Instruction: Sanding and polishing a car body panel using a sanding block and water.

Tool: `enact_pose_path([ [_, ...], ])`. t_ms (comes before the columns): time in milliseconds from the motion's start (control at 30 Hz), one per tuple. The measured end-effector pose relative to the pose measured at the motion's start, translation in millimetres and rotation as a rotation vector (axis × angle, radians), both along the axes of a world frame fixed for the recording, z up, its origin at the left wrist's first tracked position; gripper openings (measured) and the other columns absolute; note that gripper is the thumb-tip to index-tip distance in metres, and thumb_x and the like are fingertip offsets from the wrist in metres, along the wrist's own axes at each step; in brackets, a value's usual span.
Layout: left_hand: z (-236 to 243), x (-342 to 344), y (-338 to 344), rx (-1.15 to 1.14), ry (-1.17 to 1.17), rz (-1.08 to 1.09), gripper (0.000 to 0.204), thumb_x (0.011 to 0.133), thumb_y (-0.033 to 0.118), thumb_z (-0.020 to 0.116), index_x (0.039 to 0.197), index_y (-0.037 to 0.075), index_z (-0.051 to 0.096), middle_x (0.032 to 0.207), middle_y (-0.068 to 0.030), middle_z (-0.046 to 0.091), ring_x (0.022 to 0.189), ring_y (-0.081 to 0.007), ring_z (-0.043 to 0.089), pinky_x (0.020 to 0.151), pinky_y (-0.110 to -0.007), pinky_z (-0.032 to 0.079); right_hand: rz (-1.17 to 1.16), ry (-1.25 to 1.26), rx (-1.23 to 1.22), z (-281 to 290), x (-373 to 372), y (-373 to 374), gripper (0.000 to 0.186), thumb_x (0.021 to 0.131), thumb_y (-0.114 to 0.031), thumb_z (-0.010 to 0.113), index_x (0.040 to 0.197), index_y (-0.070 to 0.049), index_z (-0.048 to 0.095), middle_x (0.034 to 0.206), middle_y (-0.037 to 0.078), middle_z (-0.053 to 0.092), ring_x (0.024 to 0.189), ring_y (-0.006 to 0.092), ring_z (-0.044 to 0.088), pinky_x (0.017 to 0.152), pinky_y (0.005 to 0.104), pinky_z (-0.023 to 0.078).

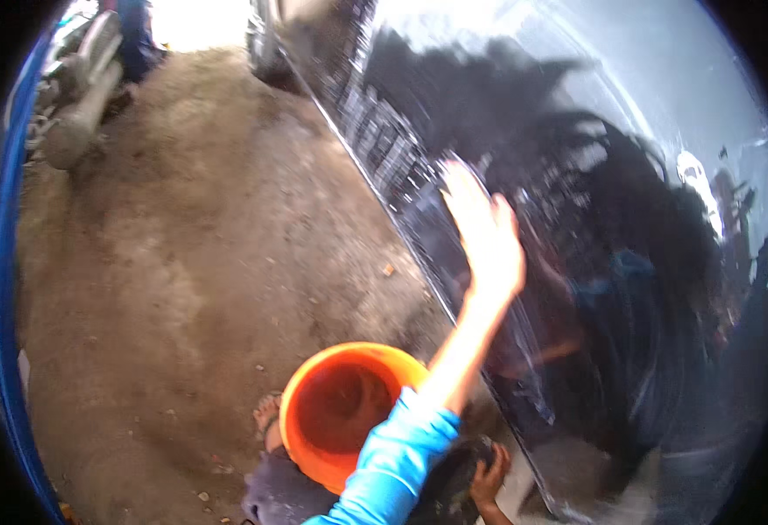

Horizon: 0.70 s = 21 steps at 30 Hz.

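Observation:
My left hand (482, 236), in a blue sleeve, lies on a glossy dark car body panel (594, 262) with its fingers stretched out and the thumb apart. Glare washes out the fingertips, and whatever may be under the palm is hidden. Wet streaks and pale smears cover the panel around it. Low at the right, close to the panel's lower edge, my right hand (489, 477) has its fingers curled by something dark that I cannot make out. An orange bucket (292, 429) stands below my left forearm, with reddish-brown, murky-looking contents.
A bare foot (267, 411) shows beside the bucket. Brown dirt floor (165, 262) with small stones stretches left of the panel. Rounded metal parts (82, 114) are piled at the far left, near a blue edge (3, 289). A wheel (266, 44) stands at the far end.

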State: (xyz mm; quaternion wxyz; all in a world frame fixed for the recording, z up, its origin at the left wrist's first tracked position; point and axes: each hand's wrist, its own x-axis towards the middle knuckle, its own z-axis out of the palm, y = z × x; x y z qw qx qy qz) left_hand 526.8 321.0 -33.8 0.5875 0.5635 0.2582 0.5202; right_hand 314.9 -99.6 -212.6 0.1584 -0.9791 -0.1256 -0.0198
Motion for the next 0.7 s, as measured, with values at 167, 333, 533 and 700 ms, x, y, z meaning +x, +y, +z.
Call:
enact_pose_path([
  [167, -18, -102, -234, 0.151, -0.113, -0.432, 0.103, 0.064, 0.007, 0.067, 0.146, -0.02, 0.011, 0.151, -0.0449, 0.009, 0.144, -0.059, 0.004, 0.118, -0.065, 0.005, 0.144, -0.01, 0.032, -9, 19, -1, 0.053, 0.088, -0.02, 0.058, 0.136, -0.001, 0.045, 0.139, 0.024, 0.044, 0.128, 0.043, 0.042, 0.11, 0.0525, 0.031],
  [333, 0, -46, -128, 0.155, -0.062, -0.2, 0.092, 0.073, 0.001, 0.059, 0.15, -0.013, 0.013, 0.157, -0.036, 0.011, 0.148, -0.049, 0.005, 0.122, -0.052, 0.003, 0.103, 0.046, -0.098, -13, 19, 5, 0.048, 0.101, -0.03, 0.039, 0.134, 0.003, 0.048, 0.148, 0.019, 0.04, 0.134, 0.0343, 0.04, 0.115, 0.0467, 0.028],
  [533, 0, -28, -87, 0.106, -0.026, -0.113, 0.084, 0.083, 0.008, 0.057, 0.153, -0.006, 0.014, 0.159, -0.0305, 0.01, 0.15, -0.0433, 0.006, 0.123, -0.046, 0.003, -0.048, 0.127, -0.219, 14, 6, 27, 0.049, 0.103, -0.033, 0.037, 0.132, 0.004, 0.05, 0.149, 0.018, 0.04, 0.133, 0.0323, 0.041, 0.116, 0.0451, 0.027],
  [700, -45, -119, -297, 0.248, -0.222, -0.431, 0.104, 0.069, 0.013, 0.071, 0.149, -0.014, 0.011, 0.154, -0.0408, 0.007, 0.143, -0.0599, 0.003, 0.115, -0.07, 0.006, 0.102, 0.033, -0.308, -20, 12, 11, 0.074, 0.096, -0.045, 0.059, 0.156, -0.017, 0.027, 0.157, 0.017, 0.033, 0.142, 0.0372, 0.037, 0.117, 0.043, 0.03],
])
